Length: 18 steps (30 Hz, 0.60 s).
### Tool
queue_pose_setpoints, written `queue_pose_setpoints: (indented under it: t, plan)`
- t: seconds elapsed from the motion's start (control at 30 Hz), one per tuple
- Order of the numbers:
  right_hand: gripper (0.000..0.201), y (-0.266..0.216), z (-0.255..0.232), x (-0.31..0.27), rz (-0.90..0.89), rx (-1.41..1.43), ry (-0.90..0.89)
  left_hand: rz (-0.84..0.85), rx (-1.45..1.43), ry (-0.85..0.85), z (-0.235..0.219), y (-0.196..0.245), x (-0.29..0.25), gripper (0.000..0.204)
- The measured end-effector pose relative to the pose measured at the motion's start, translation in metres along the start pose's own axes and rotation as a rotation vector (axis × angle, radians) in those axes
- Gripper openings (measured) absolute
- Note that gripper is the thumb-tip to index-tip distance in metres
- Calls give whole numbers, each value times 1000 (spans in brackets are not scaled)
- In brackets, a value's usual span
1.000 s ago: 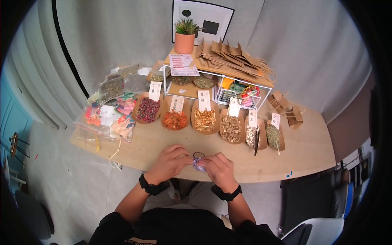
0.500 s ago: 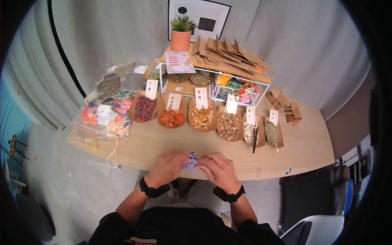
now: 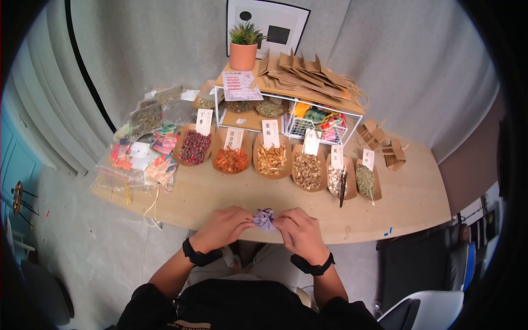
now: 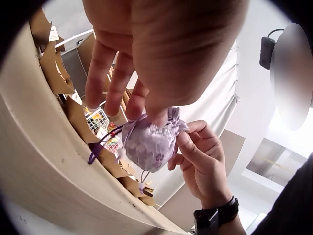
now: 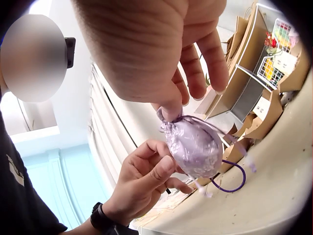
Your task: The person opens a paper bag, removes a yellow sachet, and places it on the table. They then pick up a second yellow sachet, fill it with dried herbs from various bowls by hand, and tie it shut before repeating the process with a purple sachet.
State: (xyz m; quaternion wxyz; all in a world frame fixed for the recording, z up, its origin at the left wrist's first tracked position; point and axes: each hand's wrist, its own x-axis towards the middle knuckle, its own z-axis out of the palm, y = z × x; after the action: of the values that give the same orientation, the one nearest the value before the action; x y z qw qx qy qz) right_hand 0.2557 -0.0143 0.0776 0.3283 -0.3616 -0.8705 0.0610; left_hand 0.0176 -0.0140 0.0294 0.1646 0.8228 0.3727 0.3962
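Note:
A small lavender drawstring pouch, rounded and patterned, is held between both hands over the table's front edge. My left hand pinches its gathered neck from the left between thumb and forefinger. From the other side my right hand pinches the neck too. In the left wrist view the pouch hangs below the left thumb, with a dark purple cord loop beside it. The right wrist view shows the pouch looking full, its cord loop and pale beads hanging.
Labelled paper trays of dried flowers and herbs, one with orange petals, stand in a row behind the hands. Plastic bags with colourful pouches lie at left. A shelf holds a potted plant and folded paper bags.
The pouch has turned so its gathered top and body show more fully between the hands. Both hands have shifted their grip on it, and the wrists stand slightly farther apart.

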Motion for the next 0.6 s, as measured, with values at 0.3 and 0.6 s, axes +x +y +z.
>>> queue_pose_setpoints:
  t: [0.3,0.6]
  plan:
    - [25,0,10,-6,-69,-33,-66,106,47,44,13,7,-2,24]
    - [17,6,23,-10,-103,-114,-140,191,193,-94,20,-4,3,17]
